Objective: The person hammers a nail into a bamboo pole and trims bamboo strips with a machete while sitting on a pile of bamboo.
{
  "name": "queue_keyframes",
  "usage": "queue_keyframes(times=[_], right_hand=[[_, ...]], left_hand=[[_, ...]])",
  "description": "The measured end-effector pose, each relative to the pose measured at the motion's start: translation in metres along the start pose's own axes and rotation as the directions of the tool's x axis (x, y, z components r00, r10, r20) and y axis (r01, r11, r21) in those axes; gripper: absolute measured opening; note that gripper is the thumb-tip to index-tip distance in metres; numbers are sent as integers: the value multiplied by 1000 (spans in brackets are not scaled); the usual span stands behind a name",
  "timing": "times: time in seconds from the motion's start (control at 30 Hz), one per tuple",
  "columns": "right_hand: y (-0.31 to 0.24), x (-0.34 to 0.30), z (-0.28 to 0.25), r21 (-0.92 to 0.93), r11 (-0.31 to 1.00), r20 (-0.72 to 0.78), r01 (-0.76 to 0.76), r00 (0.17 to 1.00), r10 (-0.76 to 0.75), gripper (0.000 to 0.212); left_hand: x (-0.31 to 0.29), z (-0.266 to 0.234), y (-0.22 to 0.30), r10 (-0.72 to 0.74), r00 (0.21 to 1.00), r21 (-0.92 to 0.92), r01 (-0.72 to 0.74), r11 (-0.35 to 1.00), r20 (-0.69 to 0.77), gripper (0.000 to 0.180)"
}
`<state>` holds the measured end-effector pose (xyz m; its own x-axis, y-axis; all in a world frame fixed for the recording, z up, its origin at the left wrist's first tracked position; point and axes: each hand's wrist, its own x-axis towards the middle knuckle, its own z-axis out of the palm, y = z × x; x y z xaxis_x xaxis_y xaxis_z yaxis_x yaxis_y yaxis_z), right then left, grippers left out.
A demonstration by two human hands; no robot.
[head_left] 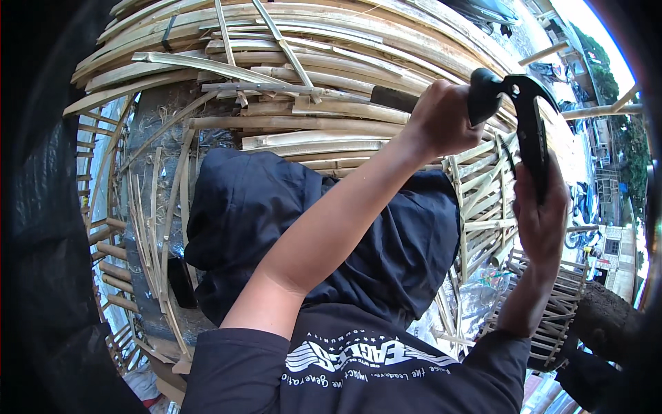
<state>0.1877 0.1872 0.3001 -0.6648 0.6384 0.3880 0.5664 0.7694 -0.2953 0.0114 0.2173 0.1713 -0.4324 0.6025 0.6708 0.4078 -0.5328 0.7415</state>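
Note:
My left hand (445, 121) is closed around a tool with a dark flat blade (394, 99) on one side of the fist and a black rounded butt (485, 95) on the other. The blade lies along the bamboo strips; whether it is wedged in one I cannot tell. My right hand (540, 214) grips the handle of a black claw hammer (529, 127), held upright. The hammer's head is right beside the rounded butt; contact is unclear. Split bamboo strips (331, 126) lie in layers just beyond my lap.
Black cloth (262, 214) covers my lap. Thin bamboo strips (155, 234) and a dark flat object (181, 283) lie at left. A bamboo lattice (486, 200) and a slatted bamboo frame (552, 310) stand at right. Bamboo poles (600, 111) jut in at far right.

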Motion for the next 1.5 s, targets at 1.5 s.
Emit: queue_keyframes(times=[1.5], right_hand=[[10, -10, 10, 698, 694, 36, -175, 977, 210, 39]], left_hand=[[-6, 7, 3, 76, 995, 33, -74, 997, -61, 25]])
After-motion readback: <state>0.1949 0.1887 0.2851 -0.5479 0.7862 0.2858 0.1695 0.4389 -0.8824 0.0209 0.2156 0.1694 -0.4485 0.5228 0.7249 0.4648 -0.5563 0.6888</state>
